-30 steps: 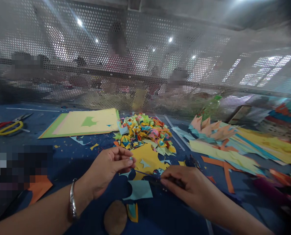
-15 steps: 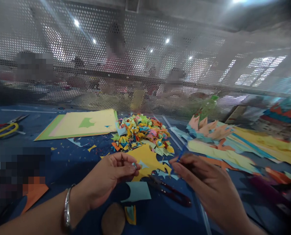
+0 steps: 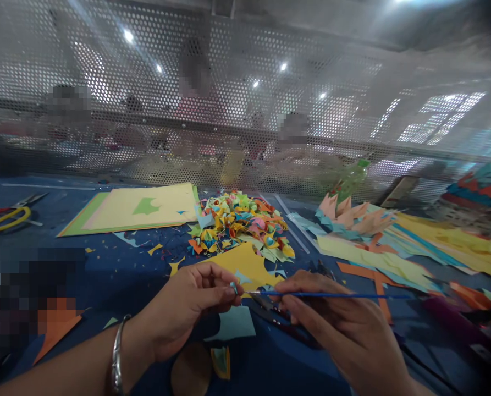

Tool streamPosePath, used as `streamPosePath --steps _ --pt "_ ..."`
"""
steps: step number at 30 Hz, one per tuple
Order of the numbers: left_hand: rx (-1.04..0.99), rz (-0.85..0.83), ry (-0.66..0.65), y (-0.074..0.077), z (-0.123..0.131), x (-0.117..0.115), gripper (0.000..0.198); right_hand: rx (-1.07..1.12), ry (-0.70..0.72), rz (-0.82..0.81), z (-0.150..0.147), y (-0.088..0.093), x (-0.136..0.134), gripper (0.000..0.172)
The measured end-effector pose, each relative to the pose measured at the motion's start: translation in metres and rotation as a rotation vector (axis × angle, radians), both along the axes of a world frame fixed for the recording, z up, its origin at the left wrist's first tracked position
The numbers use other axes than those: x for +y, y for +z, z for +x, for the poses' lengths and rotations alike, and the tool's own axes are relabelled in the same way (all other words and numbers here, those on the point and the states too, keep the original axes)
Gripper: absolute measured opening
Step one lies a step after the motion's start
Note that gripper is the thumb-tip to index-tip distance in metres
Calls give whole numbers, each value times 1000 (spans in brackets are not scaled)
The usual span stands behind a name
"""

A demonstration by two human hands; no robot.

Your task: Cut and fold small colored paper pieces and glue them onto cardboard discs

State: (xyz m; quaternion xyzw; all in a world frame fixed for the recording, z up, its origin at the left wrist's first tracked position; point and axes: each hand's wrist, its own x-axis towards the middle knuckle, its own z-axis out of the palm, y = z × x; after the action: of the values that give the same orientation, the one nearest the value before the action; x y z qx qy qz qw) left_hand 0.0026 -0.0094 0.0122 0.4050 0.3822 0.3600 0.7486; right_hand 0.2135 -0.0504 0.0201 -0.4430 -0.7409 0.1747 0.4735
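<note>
My left hand [image 3: 191, 305] pinches a tiny light blue paper piece [image 3: 233, 287] between thumb and fingertips, just above the blue table. My right hand [image 3: 336, 324] grips a thin blue stick [image 3: 331, 295] that lies level, its tip pointing left at the small piece. Dark scissors [image 3: 282, 324] lie on the table beneath my right hand. A light blue paper scrap [image 3: 235, 325] and a yellow cut sheet [image 3: 247, 264] rest under and beyond my hands.
A heap of small folded coloured paper pieces [image 3: 241, 223] sits behind. Yellow and green sheets [image 3: 138, 209] lie at left, yellow-handled scissors [image 3: 6, 217] far left. Coloured strips and peach paper shapes [image 3: 393, 242] cover the right. A perforated metal screen [image 3: 245, 110] backs the table.
My right hand let the dark scissors down on the table, took up the thin blue stick, and now holds it level with its tip at the piece in my left hand.
</note>
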Motion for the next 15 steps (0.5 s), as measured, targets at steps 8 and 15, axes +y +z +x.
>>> streamPosePath --steps 8,15 --pt "0 16 -3 0 0 0 16 -76 22 -3 1 2 1 13" --pt "-1 -19 14 0 1 0 16 -69 53 22 1 2 0 15"
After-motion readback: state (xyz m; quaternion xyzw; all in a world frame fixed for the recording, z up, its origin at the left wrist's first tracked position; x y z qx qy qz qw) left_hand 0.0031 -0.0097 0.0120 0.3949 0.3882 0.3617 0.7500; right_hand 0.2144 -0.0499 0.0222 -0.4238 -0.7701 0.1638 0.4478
